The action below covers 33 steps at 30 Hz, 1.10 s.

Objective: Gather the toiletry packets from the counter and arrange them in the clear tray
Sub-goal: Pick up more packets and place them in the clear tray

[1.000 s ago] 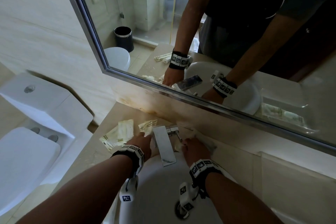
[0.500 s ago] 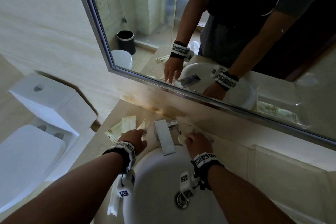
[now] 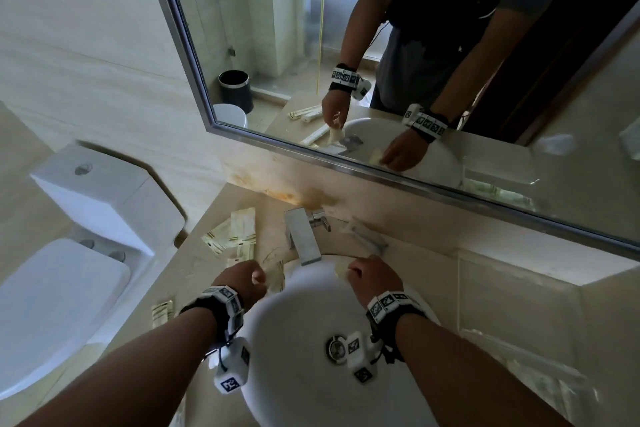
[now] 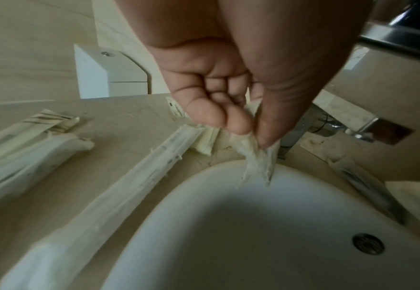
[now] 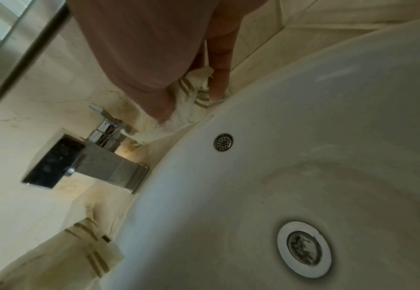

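Cream toiletry packets with olive stripes (image 3: 239, 232) lie on the beige counter left of the tap, and long ones (image 4: 129, 176) run beside the basin. My left hand (image 4: 253, 135) pinches a crumpled packet (image 4: 258, 159) between thumb and fingers over the basin's left rim. To the right of the tap, my right hand (image 5: 191, 106) grips a striped packet (image 5: 193, 94) at the basin's back rim. In the head view the left hand (image 3: 249, 279) and right hand (image 3: 370, 274) flank the tap. The clear tray (image 3: 485, 331) shows faintly at the right, with packets in it.
A white round basin (image 3: 311, 374) fills the middle, with a square chrome tap (image 3: 304, 236) behind it. A framed mirror (image 3: 194, 45) covers the back wall. A white toilet (image 3: 69, 288) stands left of the counter. Another packet (image 3: 161, 314) lies near the counter's front left edge.
Both hands have drawn back from beside the tap toward the basin rim. Each now holds a packet lifted off the counter.
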Motion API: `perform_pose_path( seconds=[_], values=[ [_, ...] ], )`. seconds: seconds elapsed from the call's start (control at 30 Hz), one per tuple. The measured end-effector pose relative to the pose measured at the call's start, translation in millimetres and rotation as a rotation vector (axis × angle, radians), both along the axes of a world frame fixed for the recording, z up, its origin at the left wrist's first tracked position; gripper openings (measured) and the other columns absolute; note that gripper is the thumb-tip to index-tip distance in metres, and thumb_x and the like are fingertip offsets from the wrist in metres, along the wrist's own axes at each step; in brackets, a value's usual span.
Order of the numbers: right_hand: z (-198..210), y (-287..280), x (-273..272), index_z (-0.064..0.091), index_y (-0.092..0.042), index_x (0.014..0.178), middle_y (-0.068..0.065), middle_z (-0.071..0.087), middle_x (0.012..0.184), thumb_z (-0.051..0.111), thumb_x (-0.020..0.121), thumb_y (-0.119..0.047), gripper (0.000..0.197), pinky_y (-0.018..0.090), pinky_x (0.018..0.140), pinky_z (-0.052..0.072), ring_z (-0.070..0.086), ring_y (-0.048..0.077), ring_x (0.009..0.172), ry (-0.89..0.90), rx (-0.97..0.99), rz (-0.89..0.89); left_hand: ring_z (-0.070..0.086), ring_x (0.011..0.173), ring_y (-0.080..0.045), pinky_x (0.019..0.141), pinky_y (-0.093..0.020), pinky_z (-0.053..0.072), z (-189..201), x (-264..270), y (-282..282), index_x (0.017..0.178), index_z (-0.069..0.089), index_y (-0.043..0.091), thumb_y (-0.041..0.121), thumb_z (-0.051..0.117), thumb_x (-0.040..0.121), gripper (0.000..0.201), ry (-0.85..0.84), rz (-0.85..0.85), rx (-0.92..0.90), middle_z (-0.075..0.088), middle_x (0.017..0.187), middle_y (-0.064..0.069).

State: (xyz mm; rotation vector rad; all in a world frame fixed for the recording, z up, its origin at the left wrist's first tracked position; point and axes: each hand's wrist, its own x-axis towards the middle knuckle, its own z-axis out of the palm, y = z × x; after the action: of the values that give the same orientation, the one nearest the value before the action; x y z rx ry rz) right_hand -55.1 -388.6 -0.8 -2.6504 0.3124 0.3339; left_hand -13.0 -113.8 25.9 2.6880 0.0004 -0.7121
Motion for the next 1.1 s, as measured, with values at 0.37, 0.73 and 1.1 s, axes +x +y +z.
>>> perform_pose_path(
  seconds=[0.37, 0.73, 1.1],
  values=[
    [37, 4, -48, 0.07, -0.029, 0.101, 0.0, 0.059, 0.104, 0.052, 0.088, -0.036, 0.024, 0.032, 0.08, 0.049, 0.06, 0.02, 0.092, -0.122, 0.082, 0.097, 0.061, 0.044, -0.017, 0.043, -0.025, 0.048, 24, -60, -20, 0.1, 0.057, 0.022, 0.014, 0.072, 0.073, 0.033, 0.187, 0.124, -0.312, 0.071, 0.084, -0.017],
    [66, -9, -82, 0.07, -0.029, 0.103, -0.002, 0.061, 0.105, 0.056, 0.088, -0.041, 0.023, 0.029, 0.085, 0.048, 0.059, 0.016, 0.099, -0.28, 0.124, 0.197, 0.062, 0.05, -0.017, 0.049, -0.026, 0.054, 58, -72, -91, 0.103, 0.064, 0.015, 0.012, 0.071, 0.085, 0.02, 0.296, -0.024, -0.518, 0.068, 0.075, -0.017],
    [58, -74, -135, 0.064, -0.041, 0.124, -0.009, 0.038, 0.149, 0.049, 0.096, -0.028, 0.035, 0.03, 0.107, 0.041, 0.044, 0.015, 0.132, -0.194, 0.197, 0.114, 0.064, 0.047, -0.02, 0.046, -0.029, 0.054, 59, -85, -166, 0.097, 0.061, 0.009, 0.01, 0.067, 0.089, 0.01, 0.408, -0.08, -0.6, 0.065, 0.056, -0.006]
  ],
)
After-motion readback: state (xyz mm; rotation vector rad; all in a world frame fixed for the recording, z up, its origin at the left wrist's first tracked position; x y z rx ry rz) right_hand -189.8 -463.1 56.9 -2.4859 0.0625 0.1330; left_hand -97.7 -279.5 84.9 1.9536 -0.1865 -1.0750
